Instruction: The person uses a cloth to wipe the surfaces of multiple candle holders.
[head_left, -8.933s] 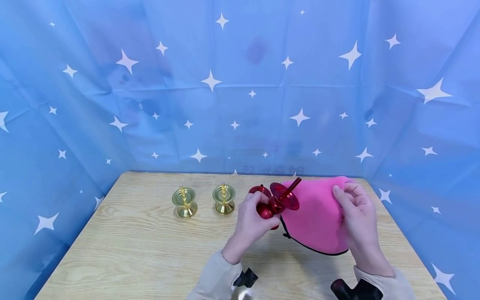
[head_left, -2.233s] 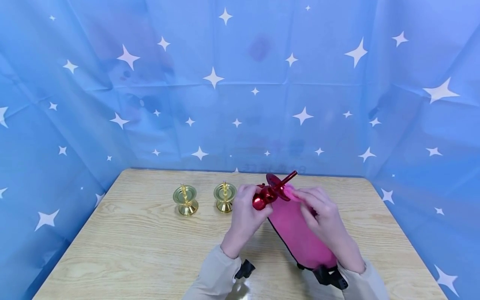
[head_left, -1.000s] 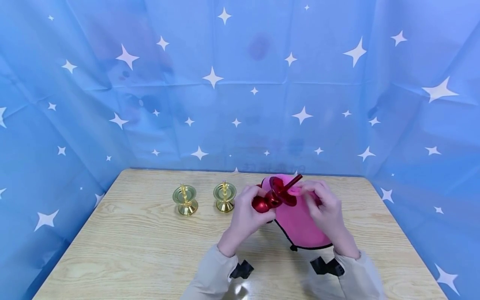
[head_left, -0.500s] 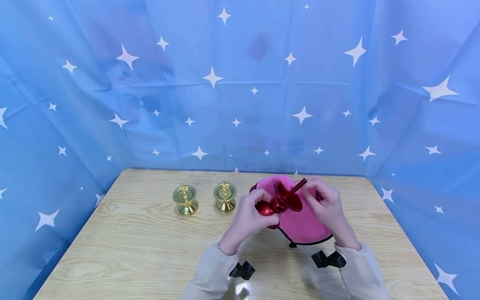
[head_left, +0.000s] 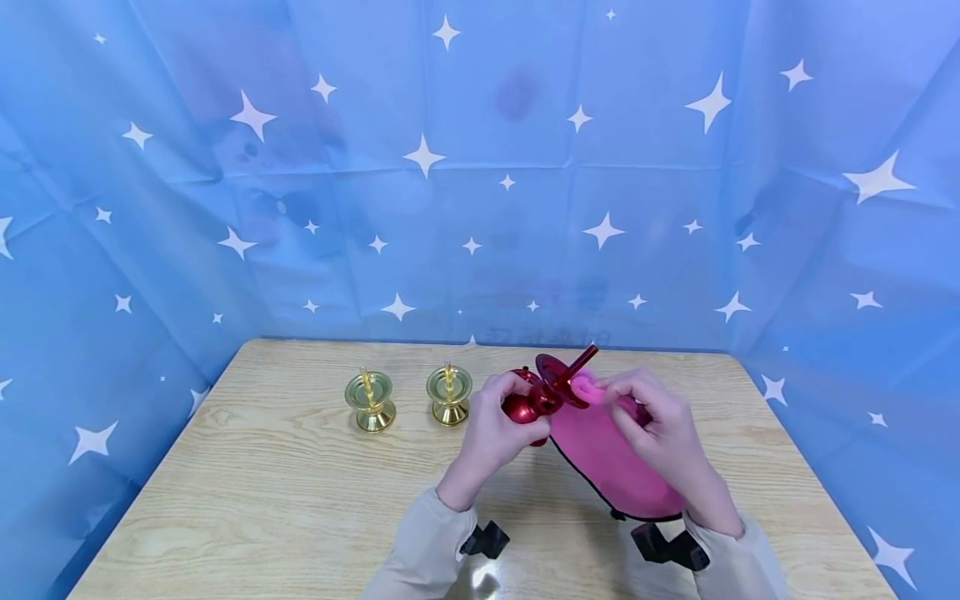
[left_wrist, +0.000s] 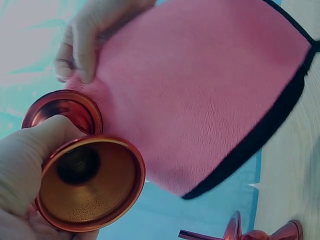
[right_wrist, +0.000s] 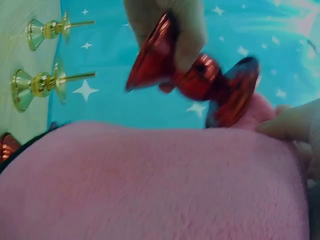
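Note:
My left hand [head_left: 491, 429] grips a shiny red metal candle holder [head_left: 546, 398] round its stem, tilted in the air with its spike pointing up and right. Its hollow base [left_wrist: 100, 192] faces the left wrist camera. My right hand [head_left: 663, 429] pinches a pink cloth [head_left: 622, 467] with black edging. A bunched bit of the cloth lies against the holder's dish, and the rest hangs below the hand. In the right wrist view the cloth fills the lower half, under the red holder [right_wrist: 197, 82].
Two gold candle holders [head_left: 372, 404] stand upright to the left on the wooden table [head_left: 285, 492]. Another red candle holder [left_wrist: 255, 234], partly hidden in the head view, stands behind my left hand. A blue star-patterned curtain [head_left: 480, 208] surrounds the table's back and sides.
The cloth, spread wide at first, is now bunched at the dish. In the last half second my right hand has come slightly down from the spike, and the holder has shifted a little left.

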